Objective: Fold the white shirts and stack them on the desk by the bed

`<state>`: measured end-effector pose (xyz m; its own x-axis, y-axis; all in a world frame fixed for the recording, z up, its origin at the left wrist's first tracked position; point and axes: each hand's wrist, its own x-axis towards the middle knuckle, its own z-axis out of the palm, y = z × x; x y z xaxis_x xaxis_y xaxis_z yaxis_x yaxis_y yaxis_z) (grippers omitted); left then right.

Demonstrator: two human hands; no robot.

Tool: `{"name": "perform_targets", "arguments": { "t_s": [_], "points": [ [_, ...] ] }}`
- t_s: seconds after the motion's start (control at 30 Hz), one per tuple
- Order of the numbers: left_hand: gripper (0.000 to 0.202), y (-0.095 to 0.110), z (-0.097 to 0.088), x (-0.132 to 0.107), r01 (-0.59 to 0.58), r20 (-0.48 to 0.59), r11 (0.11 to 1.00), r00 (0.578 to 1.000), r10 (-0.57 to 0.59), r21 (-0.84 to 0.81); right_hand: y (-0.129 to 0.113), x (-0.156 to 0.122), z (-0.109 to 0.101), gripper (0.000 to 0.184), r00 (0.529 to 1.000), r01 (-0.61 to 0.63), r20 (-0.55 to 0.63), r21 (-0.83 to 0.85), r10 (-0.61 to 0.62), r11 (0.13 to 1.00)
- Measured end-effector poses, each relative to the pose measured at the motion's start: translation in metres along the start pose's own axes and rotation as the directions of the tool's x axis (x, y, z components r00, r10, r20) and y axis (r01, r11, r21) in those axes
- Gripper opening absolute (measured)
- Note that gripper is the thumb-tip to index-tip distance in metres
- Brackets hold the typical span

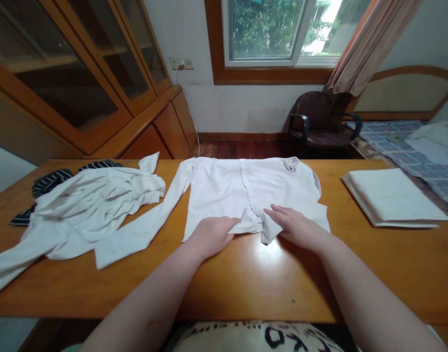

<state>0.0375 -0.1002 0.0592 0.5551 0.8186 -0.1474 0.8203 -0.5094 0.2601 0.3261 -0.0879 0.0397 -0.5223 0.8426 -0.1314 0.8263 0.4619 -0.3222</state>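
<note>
A white long-sleeved button shirt [220,186] lies spread on the wooden table in front of me, its button line running down the middle. One sleeve stretches out to the left; the right one lies bent against the body. My left hand [214,235] is closed at the near edge, thumb and fingers pinching the cloth beside a raised fold. On the near right part, my right hand [295,226] rests with fingers stretched over the fabric. Between the hands, small flaps that look like the collar stick up and hang over the near edge.
Left of the shirt lies a crumpled white garment [95,205] with black striped cloth [51,182] beside it. A folded white stack [396,195] sits at the table's right. Beyond the table [253,288] are a cabinet [136,127], an armchair [315,120] and a bed [403,146].
</note>
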Motion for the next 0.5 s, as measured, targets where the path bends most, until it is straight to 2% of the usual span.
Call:
{"name": "perform_targets", "arguments": {
  "t_s": [0.07,0.17,0.33,0.43,0.5],
  "points": [
    [0.044,0.001,-0.002,-0.003,0.009,0.029,1.000,1.000,-0.009,0.008,0.002,0.003,-0.003,0.061,0.997,0.066,-0.033,0.000,-0.066,0.998],
    [0.043,0.003,-0.003,-0.005,-0.006,0.071,1.000,0.997,0.004,0.026,0.002,0.007,-0.007,0.050,0.992,0.102,-0.075,-0.019,-0.103,0.995],
    [0.036,0.003,-0.004,-0.006,-0.096,0.144,0.995,0.985,0.098,-0.025,-0.001,0.006,-0.012,0.036,0.993,0.086,-0.092,0.054,-0.081,0.995],
    [0.039,0.005,-0.007,-0.008,-0.152,0.183,0.980,0.967,0.175,-0.131,-0.005,0.005,-0.014,0.037,0.983,0.090,-0.171,0.133,-0.067,0.987],
    [0.044,0.007,-0.009,-0.011,-0.181,0.198,0.959,0.954,0.226,-0.219,-0.009,0.004,-0.015,0.040,0.971,0.161,-0.206,0.172,-0.124,0.972]
  ]
}}
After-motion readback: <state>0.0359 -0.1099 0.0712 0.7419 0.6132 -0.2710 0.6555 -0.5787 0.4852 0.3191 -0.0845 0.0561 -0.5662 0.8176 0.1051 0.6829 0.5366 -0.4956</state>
